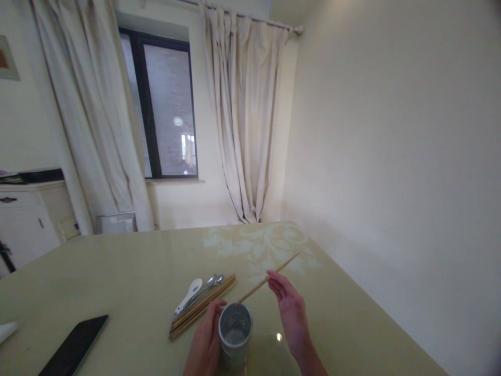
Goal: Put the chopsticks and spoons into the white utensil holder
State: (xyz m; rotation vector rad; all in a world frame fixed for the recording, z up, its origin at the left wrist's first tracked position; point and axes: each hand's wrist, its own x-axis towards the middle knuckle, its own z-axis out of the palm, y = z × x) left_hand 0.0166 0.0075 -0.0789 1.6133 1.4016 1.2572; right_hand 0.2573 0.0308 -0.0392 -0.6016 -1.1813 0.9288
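Although several objects lie on the table (129, 271), none of them shows a brand, label or writing that can be read from the head view. The right hand (291, 310) is raised just above the table, its fingertips pinching a single wooden chopstick (268, 278) near its middle; the stick slants, with its lower end at the rim of the grey cylindrical holder (235, 334) and its upper end pointing away to the right. The left hand (205, 342) is wrapped around the left side of the holder, thumb near the rim, keeping it upright on the table; small holes show in the holder's bottom. Just left of the holder and touching the left hand's fingers lies a bundle of chopsticks (203, 307), flat and slanted. Beside the bundle, on its far side, lie a white ceramic spoon (190, 292) and metal spoons (214, 281). A dark tablet (74, 351) lies flat near the table's left front, well apart from both hands. Beyond the table hang pale curtains (246, 120) beside a dark-framed window (164, 104).
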